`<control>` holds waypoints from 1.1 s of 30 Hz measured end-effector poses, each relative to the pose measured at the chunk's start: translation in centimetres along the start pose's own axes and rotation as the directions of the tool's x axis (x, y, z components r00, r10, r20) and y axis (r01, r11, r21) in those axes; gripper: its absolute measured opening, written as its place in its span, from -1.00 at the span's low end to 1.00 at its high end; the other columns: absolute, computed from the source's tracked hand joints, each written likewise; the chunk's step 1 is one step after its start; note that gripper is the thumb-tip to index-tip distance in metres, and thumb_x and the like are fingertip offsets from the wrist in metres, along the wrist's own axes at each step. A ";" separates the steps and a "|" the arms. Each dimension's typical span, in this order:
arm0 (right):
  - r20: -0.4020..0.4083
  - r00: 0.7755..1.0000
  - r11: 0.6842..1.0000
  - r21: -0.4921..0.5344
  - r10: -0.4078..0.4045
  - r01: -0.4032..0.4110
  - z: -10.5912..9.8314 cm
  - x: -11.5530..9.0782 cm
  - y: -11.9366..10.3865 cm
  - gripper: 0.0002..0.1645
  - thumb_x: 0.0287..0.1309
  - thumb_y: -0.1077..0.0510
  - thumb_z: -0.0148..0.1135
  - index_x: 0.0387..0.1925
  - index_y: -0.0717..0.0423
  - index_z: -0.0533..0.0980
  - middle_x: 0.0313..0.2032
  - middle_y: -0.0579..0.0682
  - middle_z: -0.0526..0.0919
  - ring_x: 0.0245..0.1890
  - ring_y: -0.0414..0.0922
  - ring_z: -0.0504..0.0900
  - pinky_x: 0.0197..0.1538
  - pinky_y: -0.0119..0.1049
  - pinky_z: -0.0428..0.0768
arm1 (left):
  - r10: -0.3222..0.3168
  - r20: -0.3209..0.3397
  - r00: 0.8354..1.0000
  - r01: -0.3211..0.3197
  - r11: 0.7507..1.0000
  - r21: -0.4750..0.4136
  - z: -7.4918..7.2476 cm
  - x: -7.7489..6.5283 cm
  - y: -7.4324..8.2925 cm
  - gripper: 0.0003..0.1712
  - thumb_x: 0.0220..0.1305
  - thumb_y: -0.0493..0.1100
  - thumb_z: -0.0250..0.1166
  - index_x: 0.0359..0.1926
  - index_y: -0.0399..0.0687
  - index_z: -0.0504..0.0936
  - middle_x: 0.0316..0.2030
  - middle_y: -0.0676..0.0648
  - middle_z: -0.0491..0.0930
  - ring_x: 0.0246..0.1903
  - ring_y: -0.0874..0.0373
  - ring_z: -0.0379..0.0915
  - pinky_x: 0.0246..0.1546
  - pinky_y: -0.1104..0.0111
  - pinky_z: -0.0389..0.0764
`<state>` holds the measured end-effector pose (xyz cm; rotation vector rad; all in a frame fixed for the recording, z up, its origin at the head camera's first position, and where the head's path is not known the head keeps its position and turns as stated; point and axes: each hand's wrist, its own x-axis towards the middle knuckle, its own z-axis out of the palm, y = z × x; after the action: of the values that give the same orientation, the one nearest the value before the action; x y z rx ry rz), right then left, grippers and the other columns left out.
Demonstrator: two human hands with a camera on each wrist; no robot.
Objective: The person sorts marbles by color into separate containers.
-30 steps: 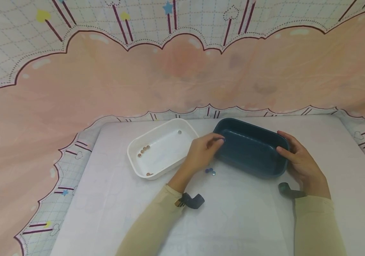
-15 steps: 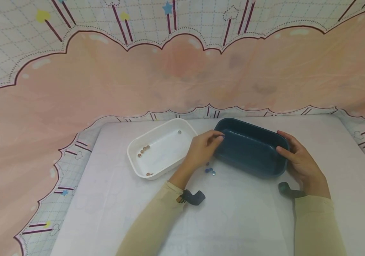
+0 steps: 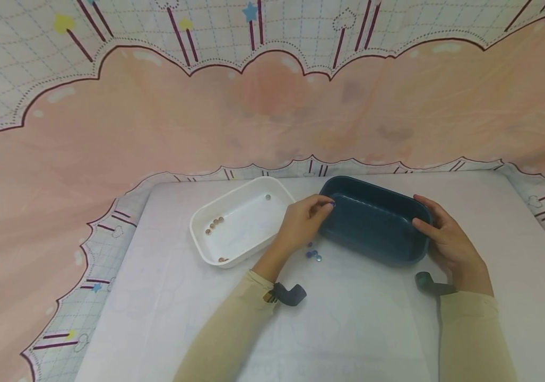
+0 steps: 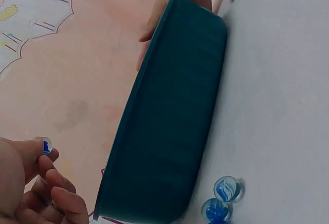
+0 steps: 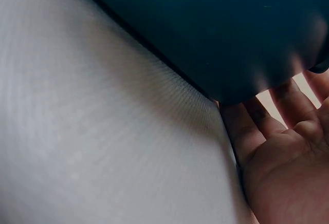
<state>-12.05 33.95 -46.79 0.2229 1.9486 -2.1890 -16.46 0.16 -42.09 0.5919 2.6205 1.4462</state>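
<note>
My left hand [image 3: 299, 222] pinches a clear glass marble with a blue core [image 4: 47, 145] between thumb and index finger. In the head view it overlaps the left rim of a dark teal plastic basin [image 3: 372, 228]. My right hand [image 3: 456, 252] holds the basin's right end, thumb over the rim and the other fingers along the outer wall. No marble shows inside the basin. Below its near left side, several blue marbles [image 3: 314, 254] lie on the white tabletop; the left wrist view shows their swirls [image 4: 226, 188].
A white tray [image 3: 196, 241] stands left of the basin, with several brownish marbles [image 3: 212, 226] at its left end and a greyish one [image 3: 268, 197] near the far right corner. Behind the table [image 3: 348, 323] hangs a patterned peach cloth [image 3: 272, 116].
My left hand has shifted slightly left and away from me, still pinching the marble. One more dark blue marble shows beside its wrist. The right hand and basin stay put.
</note>
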 end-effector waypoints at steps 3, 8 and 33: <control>0.007 1.000 1.000 0.018 -0.010 0.010 0.0 0.0 0.0 -0.12 0.41 0.24 0.21 0.60 -0.26 0.08 0.52 -0.12 0.08 0.49 -0.07 0.07 0.19 -0.53 0.43 | -0.001 -0.002 1.000 0.001 1.000 -0.003 0.0 0.0 0.0 -0.67 0.54 0.04 0.15 0.17 0.07 0.64 -0.27 0.03 0.65 -0.30 0.19 0.50 -0.34 0.47 0.56; 0.002 1.000 1.000 0.018 -0.011 0.011 0.1 0.1 0.1 -0.11 0.40 0.26 0.22 0.60 -0.23 0.08 0.51 -0.12 0.10 0.47 -0.07 0.10 0.08 -0.59 0.48 | 0.000 -0.001 1.000 0.000 1.000 -0.008 0.0 0.0 0.0 -0.67 0.54 0.04 0.16 0.17 0.07 0.64 -0.28 0.03 0.64 -0.31 0.19 0.50 -0.35 0.48 0.56; 0.037 0.995 0.996 0.028 -0.087 0.086 -0.3 0.2 0.3 -0.14 0.40 0.34 0.17 0.58 -0.16 0.12 0.34 -0.21 0.30 0.29 -0.22 0.31 0.06 -0.59 0.49 | 0.040 -0.011 0.999 -0.041 0.999 -0.012 -0.2 -0.3 -0.6 -0.68 0.51 0.01 0.19 0.14 0.04 0.66 -0.40 0.02 0.57 -0.49 0.23 0.42 -0.50 0.49 0.49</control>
<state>-12.15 34.23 -47.19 0.1011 1.9446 -2.2568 -16.39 -0.41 -42.49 0.6416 2.6206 1.4794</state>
